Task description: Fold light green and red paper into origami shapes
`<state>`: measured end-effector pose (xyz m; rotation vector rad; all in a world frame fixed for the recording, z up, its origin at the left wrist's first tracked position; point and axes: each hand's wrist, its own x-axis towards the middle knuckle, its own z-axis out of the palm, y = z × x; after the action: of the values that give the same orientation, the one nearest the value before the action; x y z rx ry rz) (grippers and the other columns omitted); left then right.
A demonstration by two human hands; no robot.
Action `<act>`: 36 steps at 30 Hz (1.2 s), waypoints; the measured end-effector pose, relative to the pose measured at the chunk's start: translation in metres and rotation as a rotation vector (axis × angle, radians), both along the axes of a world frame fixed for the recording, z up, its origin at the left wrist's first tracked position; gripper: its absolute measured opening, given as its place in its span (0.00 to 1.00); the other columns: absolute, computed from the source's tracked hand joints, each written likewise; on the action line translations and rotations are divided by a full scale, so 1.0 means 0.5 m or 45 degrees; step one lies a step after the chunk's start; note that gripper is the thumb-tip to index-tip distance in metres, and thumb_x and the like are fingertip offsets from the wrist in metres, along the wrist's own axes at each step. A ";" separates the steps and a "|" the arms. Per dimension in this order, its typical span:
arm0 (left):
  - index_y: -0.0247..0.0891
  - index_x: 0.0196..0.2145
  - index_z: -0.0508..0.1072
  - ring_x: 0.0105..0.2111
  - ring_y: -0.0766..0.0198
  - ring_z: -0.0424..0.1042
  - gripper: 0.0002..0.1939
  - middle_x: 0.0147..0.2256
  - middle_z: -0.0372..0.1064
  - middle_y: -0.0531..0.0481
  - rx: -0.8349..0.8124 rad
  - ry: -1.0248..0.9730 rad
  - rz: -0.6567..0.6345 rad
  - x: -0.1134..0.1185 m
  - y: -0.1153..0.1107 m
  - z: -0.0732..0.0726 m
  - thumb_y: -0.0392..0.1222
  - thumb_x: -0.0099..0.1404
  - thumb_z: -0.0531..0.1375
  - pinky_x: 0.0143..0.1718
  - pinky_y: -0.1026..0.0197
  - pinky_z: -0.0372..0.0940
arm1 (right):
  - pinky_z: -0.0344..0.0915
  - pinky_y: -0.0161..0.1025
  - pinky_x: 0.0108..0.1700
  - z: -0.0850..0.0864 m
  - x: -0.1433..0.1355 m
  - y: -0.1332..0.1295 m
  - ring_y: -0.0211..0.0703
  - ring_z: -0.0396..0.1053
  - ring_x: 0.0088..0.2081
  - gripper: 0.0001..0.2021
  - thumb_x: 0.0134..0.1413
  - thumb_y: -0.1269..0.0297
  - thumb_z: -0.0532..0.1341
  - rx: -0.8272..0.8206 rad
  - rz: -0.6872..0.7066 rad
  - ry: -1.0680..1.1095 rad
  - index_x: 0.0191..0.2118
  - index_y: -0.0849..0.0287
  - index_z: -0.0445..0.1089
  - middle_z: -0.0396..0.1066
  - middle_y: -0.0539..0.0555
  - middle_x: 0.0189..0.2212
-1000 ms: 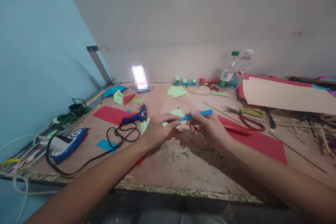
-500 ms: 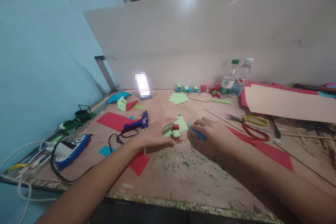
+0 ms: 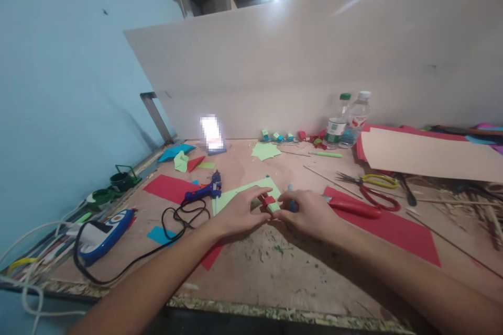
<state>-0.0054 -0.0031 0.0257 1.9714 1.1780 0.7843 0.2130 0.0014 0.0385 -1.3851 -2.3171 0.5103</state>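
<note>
A small red and light green paper figure (image 3: 270,202) is between my two hands, just above the table. My left hand (image 3: 242,210) pinches it from the left, thumb below and fingers above. From the right, the fingertips of my right hand (image 3: 312,213) touch its green end. A blue pen-like tool (image 3: 291,202) is also held in the right hand, pointing up and partly hidden by the fingers. Behind the hands lies a light green paper sheet (image 3: 231,192). Small green scraps (image 3: 278,248) are scattered on the wood in front.
On the left are a blue glue gun (image 3: 204,190) with a black cord, and red paper (image 3: 170,188). To the right lie a red-handled cutter (image 3: 356,207), scissors (image 3: 379,196) and thin sticks. Two bottles (image 3: 336,128), small paper figures (image 3: 277,137) and a lit phone (image 3: 212,133) stand at the back.
The paper figure has been lifted off the table and tilted. My right hand has moved left to meet it, and the blue tool has turned more upright. The red cutter is now uncovered.
</note>
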 end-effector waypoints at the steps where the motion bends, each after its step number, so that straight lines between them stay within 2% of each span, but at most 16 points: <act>1: 0.36 0.60 0.75 0.54 0.48 0.74 0.33 0.55 0.75 0.39 -0.026 -0.031 0.006 0.001 0.001 -0.004 0.38 0.56 0.70 0.57 0.51 0.68 | 0.60 0.41 0.34 -0.003 -0.003 -0.003 0.54 0.78 0.36 0.10 0.56 0.58 0.68 -0.013 -0.001 -0.007 0.40 0.55 0.83 0.83 0.57 0.35; 5: 0.36 0.57 0.78 0.47 0.51 0.77 0.31 0.52 0.76 0.39 -0.151 -0.173 0.015 -0.006 0.012 -0.017 0.38 0.55 0.71 0.49 0.53 0.71 | 0.60 0.43 0.37 -0.009 -0.006 -0.006 0.60 0.78 0.40 0.11 0.56 0.63 0.66 -0.041 -0.015 0.017 0.42 0.58 0.83 0.83 0.62 0.38; 11: 0.36 0.44 0.82 0.44 0.53 0.78 0.17 0.47 0.77 0.41 -0.268 -0.420 -0.009 -0.019 0.017 -0.015 0.43 0.57 0.72 0.45 0.55 0.73 | 0.64 0.40 0.36 -0.014 0.000 0.006 0.49 0.76 0.34 0.15 0.55 0.67 0.62 -0.178 0.048 0.242 0.46 0.57 0.83 0.82 0.55 0.34; 15: 0.35 0.44 0.81 0.39 0.55 0.79 0.18 0.41 0.79 0.42 -0.344 -0.522 0.026 -0.015 0.013 -0.020 0.43 0.56 0.73 0.41 0.56 0.73 | 0.69 0.39 0.37 -0.017 0.001 0.012 0.47 0.76 0.35 0.16 0.56 0.66 0.61 -0.292 0.096 0.404 0.46 0.61 0.82 0.82 0.57 0.38; 21: 0.36 0.45 0.81 0.41 0.56 0.78 0.23 0.42 0.80 0.43 -0.359 -0.611 0.105 -0.014 0.016 -0.026 0.40 0.50 0.76 0.46 0.55 0.72 | 0.71 0.42 0.43 -0.017 -0.003 0.008 0.50 0.78 0.40 0.14 0.54 0.66 0.64 -0.386 0.134 0.571 0.45 0.59 0.82 0.83 0.57 0.43; 24: 0.36 0.43 0.82 0.39 0.58 0.78 0.21 0.39 0.80 0.44 -0.378 -0.619 0.113 -0.012 0.012 -0.020 0.41 0.51 0.75 0.42 0.57 0.72 | 0.71 0.44 0.47 -0.024 -0.004 0.011 0.52 0.78 0.44 0.11 0.52 0.66 0.65 -0.405 0.099 0.674 0.41 0.59 0.81 0.82 0.58 0.43; 30: 0.36 0.42 0.82 0.36 0.58 0.77 0.19 0.35 0.80 0.46 -0.382 -0.635 0.152 -0.002 0.001 -0.015 0.42 0.52 0.75 0.38 0.59 0.71 | 0.73 0.42 0.39 -0.042 -0.007 0.013 0.48 0.78 0.36 0.08 0.56 0.61 0.65 -0.481 0.038 0.861 0.37 0.59 0.76 0.81 0.56 0.32; 36: 0.37 0.42 0.82 0.35 0.59 0.77 0.19 0.34 0.80 0.46 -0.378 -0.617 0.149 -0.008 0.008 -0.018 0.40 0.52 0.75 0.37 0.59 0.71 | 0.73 0.43 0.41 -0.034 -0.012 0.004 0.50 0.79 0.38 0.11 0.50 0.63 0.69 -0.488 0.043 0.898 0.40 0.60 0.77 0.82 0.58 0.36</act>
<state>-0.0096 0.0008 0.0167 1.3786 1.0475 1.0127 0.2069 0.0036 0.0214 -1.0670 -1.7153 1.2701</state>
